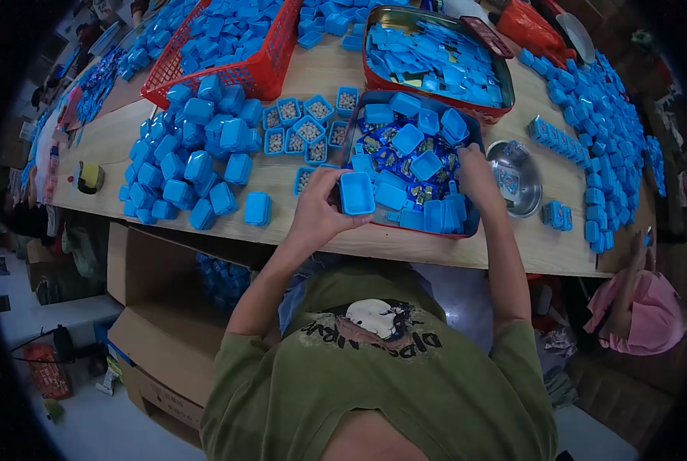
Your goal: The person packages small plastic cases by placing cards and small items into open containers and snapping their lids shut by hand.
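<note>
Holding a small, open blue plastic box (357, 193) in the left hand (320, 211), at the near-left corner of a red-sided rectangular tin (445, 233). Reaching with the right hand (476, 173) into the tin's right side, near shiny dark-blue packets (393, 161); unclear whether gripping anything. Facing a pale wooden counter (543, 250), with heaped blue boxes (197, 165) at left and a round metal bowl (529, 201) just right of the tin.

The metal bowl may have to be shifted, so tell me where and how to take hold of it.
Probably best to pinch the near rim of the bowl, coming from the person's side: the table is bare there, while the right hand's forearm runs along the left. The rim is exposed for pinching; keep it level, since something lies inside.
</note>
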The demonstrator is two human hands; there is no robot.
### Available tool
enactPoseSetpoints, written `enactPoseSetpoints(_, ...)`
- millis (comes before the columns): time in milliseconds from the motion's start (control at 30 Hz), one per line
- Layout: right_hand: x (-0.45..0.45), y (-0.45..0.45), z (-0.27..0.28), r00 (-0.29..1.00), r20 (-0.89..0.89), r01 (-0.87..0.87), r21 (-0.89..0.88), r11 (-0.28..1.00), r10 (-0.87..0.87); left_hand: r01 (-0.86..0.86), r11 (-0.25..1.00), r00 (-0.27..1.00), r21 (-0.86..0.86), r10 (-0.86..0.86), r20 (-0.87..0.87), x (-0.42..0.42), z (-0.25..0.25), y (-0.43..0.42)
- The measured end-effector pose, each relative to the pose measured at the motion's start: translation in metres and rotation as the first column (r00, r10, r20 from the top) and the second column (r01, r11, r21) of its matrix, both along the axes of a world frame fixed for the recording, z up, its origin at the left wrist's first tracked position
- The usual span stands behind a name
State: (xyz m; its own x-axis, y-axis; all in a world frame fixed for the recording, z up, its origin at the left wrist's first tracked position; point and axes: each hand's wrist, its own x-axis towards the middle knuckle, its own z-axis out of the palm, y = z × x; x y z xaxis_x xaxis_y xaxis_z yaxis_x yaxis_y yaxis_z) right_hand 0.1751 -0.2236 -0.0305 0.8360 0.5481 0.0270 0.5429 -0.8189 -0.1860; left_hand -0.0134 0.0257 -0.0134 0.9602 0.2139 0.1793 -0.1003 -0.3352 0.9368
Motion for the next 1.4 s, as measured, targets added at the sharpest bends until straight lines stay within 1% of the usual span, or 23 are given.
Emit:
enactPoseSetpoints(67,0.003,0.001,-0.003,0.998,-0.041,-0.037,-0.015,0.999,0.036,0.047,0.997,0.998,0.065,-0.044,-0.046,-0.001,0.0,0.0)
enactPoseSetpoints(133,0.006,0.004,-0.004,0.994,-0.084,-0.076,-0.024,0.997,0.074,0.047,0.998,0.998,0.051,-0.044,-0.053,-0.002,0.001,0.0)
enactPoseSetpoints(233,0.015,0.003,-0.008,0.99,-0.106,-0.091,0.053,0.994,0.096,0.051,0.998,0.996,0.036,-0.049,-0.069,-0.002,0.004,0.0)
enactPoseSetpoints(300,0.023,0.003,-0.014,0.987,-0.147,-0.079,-0.042,0.996,0.072,0.057,0.998,0.996,0.037,-0.054,-0.076,-0.002,0.005,-0.001)
enactPoseSetpoints(433,0.013,0.004,0.002,0.984,-0.153,-0.103,-0.036,0.994,0.097,0.06,0.997,0.995,0.056,-0.056,-0.081,-0.003,0.008,-0.002)
enactPoseSetpoints(500,0.001,0.006,0.018,0.996,-0.055,-0.072,0.072,0.995,0.076,0.057,0.997,0.994,0.059,-0.052,-0.095,-0.004,0.007,-0.002)
enactPoseSetpoints(567,0.002,0.002,0.022,0.996,-0.02,-0.088,0.084,0.993,0.089,0.057,0.993,0.997,0.1,-0.052,-0.052,-0.003,0.002,-0.001)
enactPoseSetpoints(633,0.0,0.001,0.03,0.995,0.019,-0.104,0.096,0.99,0.103,0.062,0.995,0.997,0.076,-0.058,-0.055,-0.002,0.004,-0.002)
enactPoseSetpoints(700,-0.007,0.0,0.044,0.996,-0.086,-0.016,0.185,0.983,0.033,0.06,0.997,0.997,0.054,-0.056,-0.058,-0.002,0.006,-0.002)
enactPoseSetpoints(767,-0.013,0.004,0.054,0.995,-0.095,0.006,0.218,0.976,0.015,0.057,0.995,0.996,0.083,-0.051,-0.078,-0.001,0.006,-0.002)
enactPoseSetpoints(833,-0.015,0.005,0.061,0.994,-0.106,0.028,0.25,0.968,-0.002,0.057,0.996,0.996,0.063,-0.053,-0.069,-0.001,0.005,-0.003)
enactPoseSetpoints(900,-0.014,0.009,0.066,0.956,-0.292,0.13,0.384,0.914,-0.014,0.053,0.998,0.997,0.046,-0.05,-0.06,0.0,0.006,-0.002)
enactPoseSetpoints(933,-0.017,0.013,0.075,0.956,-0.293,0.124,0.387,0.914,-0.006,0.051,0.994,0.997,0.095,-0.046,-0.055,0.001,0.008,-0.003)
enactPoseSetpoints(967,-0.025,0.019,0.088,0.911,-0.407,0.147,0.466,0.873,0.064,0.048,0.988,0.998,0.145,-0.041,-0.052,0.002,0.01,-0.003)
enactPoseSetpoints(1000,-0.032,0.026,0.098,0.85,-0.508,0.181,0.536,0.825,0.143,0.04,0.988,0.998,0.149,-0.032,-0.055,0.003,0.012,-0.004)
enactPoseSetpoints(1033,-0.039,0.032,0.104,0.847,-0.509,0.175,0.539,0.824,0.153,0.047,0.991,0.997,0.127,-0.039,-0.059,0.005,0.013,-0.005)
enactPoseSetpoints(1100,-0.051,0.043,0.112,0.72,-0.567,0.11,0.662,0.741,0.4,0.051,0.993,0.997,0.106,-0.044,-0.063,0.007,0.017,-0.005)
enactPoseSetpoints(1133,-0.052,0.049,0.105,0.704,-0.548,0.067,0.684,0.726,0.451,0.06,0.99,0.997,0.131,-0.053,-0.056,0.008,0.018,-0.005)
enactPoseSetpoints(1167,-0.056,0.055,0.106,0.703,-0.549,0.067,0.684,0.726,0.452,0.069,0.986,0.997,0.154,-0.063,-0.049,0.008,0.019,-0.005)
enactPoseSetpoints(1233,-0.063,0.068,0.111,0.76,-0.412,-0.189,0.599,0.778,0.502,0.104,0.988,0.994,0.118,-0.1,-0.045,0.01,0.011,-0.003)
enactPoseSetpoints(1267,-0.063,0.072,0.109,0.759,-0.413,-0.188,0.601,0.777,0.503,0.139,0.987,0.99,0.081,-0.137,-0.038,0.01,0.008,-0.002)
enactPoseSetpoints(1333,-0.063,0.08,0.106,0.778,-0.218,-0.449,0.462,0.765,0.589,0.138,0.986,0.99,0.092,-0.135,-0.043,0.009,0.01,-0.001)
enactPoseSetpoints(1400,-0.065,0.086,0.108,0.778,-0.185,-0.476,0.449,0.756,0.6,0.138,0.985,0.99,0.101,-0.134,-0.047,0.008,0.011,0.0)
